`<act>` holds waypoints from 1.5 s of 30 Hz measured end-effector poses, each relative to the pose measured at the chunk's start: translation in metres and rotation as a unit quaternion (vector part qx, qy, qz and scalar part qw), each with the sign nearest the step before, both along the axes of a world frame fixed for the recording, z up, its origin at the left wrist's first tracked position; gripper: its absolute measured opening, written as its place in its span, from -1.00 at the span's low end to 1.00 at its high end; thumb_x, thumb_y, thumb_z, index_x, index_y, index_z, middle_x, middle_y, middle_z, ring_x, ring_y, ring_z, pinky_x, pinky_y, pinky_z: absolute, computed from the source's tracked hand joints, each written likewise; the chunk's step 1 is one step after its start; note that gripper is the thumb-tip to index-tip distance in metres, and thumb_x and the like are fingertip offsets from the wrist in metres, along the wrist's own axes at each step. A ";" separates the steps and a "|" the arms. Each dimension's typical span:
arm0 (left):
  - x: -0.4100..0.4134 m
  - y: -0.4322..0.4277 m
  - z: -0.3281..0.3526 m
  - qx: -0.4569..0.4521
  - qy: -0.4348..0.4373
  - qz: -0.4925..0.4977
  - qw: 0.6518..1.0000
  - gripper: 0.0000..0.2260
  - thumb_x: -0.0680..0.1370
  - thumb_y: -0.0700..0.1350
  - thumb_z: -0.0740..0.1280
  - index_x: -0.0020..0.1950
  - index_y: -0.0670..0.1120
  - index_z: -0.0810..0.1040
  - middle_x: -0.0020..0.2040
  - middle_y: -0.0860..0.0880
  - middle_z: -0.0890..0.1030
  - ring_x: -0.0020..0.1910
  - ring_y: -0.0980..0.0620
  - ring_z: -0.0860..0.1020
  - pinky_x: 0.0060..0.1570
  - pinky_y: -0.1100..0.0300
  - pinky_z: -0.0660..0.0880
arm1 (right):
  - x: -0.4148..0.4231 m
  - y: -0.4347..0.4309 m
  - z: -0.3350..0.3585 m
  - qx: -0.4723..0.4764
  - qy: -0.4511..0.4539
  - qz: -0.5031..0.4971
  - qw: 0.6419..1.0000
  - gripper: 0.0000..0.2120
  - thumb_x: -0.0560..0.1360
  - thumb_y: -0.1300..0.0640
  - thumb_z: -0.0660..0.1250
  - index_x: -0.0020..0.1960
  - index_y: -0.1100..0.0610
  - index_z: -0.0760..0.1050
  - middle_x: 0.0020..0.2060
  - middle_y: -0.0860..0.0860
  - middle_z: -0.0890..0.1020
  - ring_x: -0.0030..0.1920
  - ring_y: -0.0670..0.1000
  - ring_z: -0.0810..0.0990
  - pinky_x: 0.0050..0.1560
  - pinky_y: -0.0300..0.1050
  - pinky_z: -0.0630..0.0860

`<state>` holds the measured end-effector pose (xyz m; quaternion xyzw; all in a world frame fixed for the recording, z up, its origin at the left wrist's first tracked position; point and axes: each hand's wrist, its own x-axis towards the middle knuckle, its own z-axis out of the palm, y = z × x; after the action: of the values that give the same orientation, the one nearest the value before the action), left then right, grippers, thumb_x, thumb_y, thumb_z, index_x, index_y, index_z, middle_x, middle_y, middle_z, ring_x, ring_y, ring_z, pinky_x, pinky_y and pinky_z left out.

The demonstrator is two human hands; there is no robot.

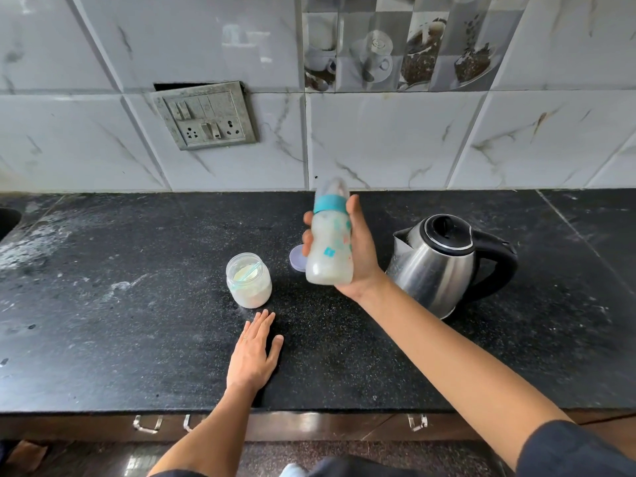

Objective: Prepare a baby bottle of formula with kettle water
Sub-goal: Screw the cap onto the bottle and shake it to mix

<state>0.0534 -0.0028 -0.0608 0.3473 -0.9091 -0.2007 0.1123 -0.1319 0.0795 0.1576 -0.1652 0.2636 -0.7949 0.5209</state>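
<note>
The bottle (329, 242), teal-collared and holding milky liquid, is hanging above the counter (103, 321), the right hand (361, 256) curling round it. The open jar (248, 280) is standing to its left, the kettle (437, 266) to its right. The left hand (253, 352) is lying flat on the counter, holding nothing.
</note>
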 end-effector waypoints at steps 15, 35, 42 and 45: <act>-0.001 0.002 0.002 0.007 -0.001 0.007 1.000 -0.41 0.53 0.24 -0.05 0.50 0.01 0.21 0.51 0.09 0.14 0.43 0.27 -0.04 0.40 0.37 -0.23 | -0.019 -0.012 0.016 -0.021 -0.074 -0.045 0.996 -0.49 0.54 -0.28 0.11 -0.14 0.16 0.51 -0.28 0.07 0.59 -0.40 0.01 0.58 -0.35 -0.20 0.55; -0.002 0.004 0.007 0.011 0.013 0.009 1.000 -0.35 0.49 0.27 -0.10 0.48 -0.03 0.26 0.50 0.05 0.19 0.42 0.25 0.01 0.37 0.44 -0.27 | -0.030 -0.006 0.017 -0.015 -0.079 -0.057 0.995 -0.52 0.54 -0.26 0.13 -0.15 0.15 0.52 -0.28 0.07 0.58 -0.41 0.02 0.57 -0.35 -0.20 0.55; -0.001 0.005 0.009 0.010 0.015 0.013 1.000 -0.35 0.49 0.27 -0.09 0.48 -0.01 0.25 0.50 0.06 0.18 0.41 0.27 -0.03 0.39 0.39 -0.22 | -0.013 -0.001 0.016 -0.007 -0.049 -0.016 0.999 -0.52 0.49 -0.25 0.15 -0.11 0.18 0.50 -0.27 0.06 0.58 -0.41 0.01 0.58 -0.36 -0.19 0.55; -0.001 0.005 0.009 0.008 0.010 0.013 1.000 -0.41 0.53 0.22 -0.02 0.49 -0.02 0.24 0.51 0.05 0.18 0.41 0.27 -0.03 0.39 0.38 -0.22 | -0.022 -0.008 0.018 -0.014 -0.082 -0.057 0.995 -0.52 0.54 -0.27 0.13 -0.13 0.15 0.49 -0.27 0.07 0.57 -0.40 0.01 0.58 -0.35 -0.20 0.55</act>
<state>0.0526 0.0017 -0.0518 0.3580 -0.9018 -0.2098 0.1209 -0.1535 0.0717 0.1758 -0.0912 0.2181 -0.8377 0.4923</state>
